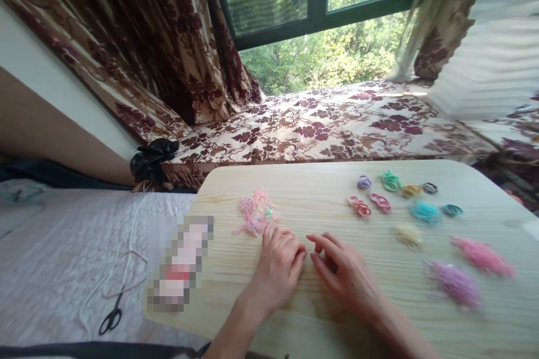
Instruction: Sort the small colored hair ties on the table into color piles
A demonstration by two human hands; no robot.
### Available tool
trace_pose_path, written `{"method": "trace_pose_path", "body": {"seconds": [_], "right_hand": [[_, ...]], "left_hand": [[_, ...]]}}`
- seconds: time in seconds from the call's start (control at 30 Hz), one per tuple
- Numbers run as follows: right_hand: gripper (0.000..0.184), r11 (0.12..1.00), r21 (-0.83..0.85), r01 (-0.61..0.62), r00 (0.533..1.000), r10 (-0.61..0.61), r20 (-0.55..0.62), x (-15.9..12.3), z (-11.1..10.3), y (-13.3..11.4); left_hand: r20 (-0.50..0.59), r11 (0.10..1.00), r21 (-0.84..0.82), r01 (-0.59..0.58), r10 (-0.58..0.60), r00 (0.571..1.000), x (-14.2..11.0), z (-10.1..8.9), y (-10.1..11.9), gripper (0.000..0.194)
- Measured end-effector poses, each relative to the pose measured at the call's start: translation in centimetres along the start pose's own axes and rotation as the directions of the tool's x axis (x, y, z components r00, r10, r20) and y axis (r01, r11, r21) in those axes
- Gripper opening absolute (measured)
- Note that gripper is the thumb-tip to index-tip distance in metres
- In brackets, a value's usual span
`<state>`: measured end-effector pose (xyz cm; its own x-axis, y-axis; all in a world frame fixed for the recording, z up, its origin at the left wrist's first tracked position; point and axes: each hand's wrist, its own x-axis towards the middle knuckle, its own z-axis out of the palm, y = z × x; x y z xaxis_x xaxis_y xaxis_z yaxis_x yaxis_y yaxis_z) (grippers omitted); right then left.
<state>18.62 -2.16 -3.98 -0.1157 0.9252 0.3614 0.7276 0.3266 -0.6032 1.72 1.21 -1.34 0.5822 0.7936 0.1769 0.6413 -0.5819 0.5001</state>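
My left hand rests over the pale wooden table, its fingers curled in and thumb pressed to them. Whatever is pinched there, if anything, is too small to make out. Just beyond its fingers lies a loose heap of thin pastel pink strands with a small green ring on it. My right hand is close by on the right, index finger and thumb apart, nothing visible between them. Farther right lie pink bands, red bands and a pale yellow bundle.
Purple, green and turquoise bundles sit at the back right; pink and lilac bundles lie nearer. A blurred-out packet is at the table's left. Scissors and a cord lie on the bed.
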Motion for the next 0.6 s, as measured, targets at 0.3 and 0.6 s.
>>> {"method": "trace_pose_path", "body": {"seconds": [0.3, 0.6], "right_hand": [[0.022, 0.995, 0.101, -0.004, 1.000, 0.002, 0.014, 0.2, -0.3, -0.5], [0.022, 0.994, 0.097, -0.056, 0.997, 0.060, -0.040, -1.6, -2.6, -1.7]], "left_hand": [[-0.059, 0.999, -0.020, -0.039, 0.038, 0.998, -0.2, -0.4, 0.3, 0.016], [-0.166, 0.998, 0.014, -0.057, 0.058, 0.984, -0.5, 0.6, 0.3, 0.017]]}}
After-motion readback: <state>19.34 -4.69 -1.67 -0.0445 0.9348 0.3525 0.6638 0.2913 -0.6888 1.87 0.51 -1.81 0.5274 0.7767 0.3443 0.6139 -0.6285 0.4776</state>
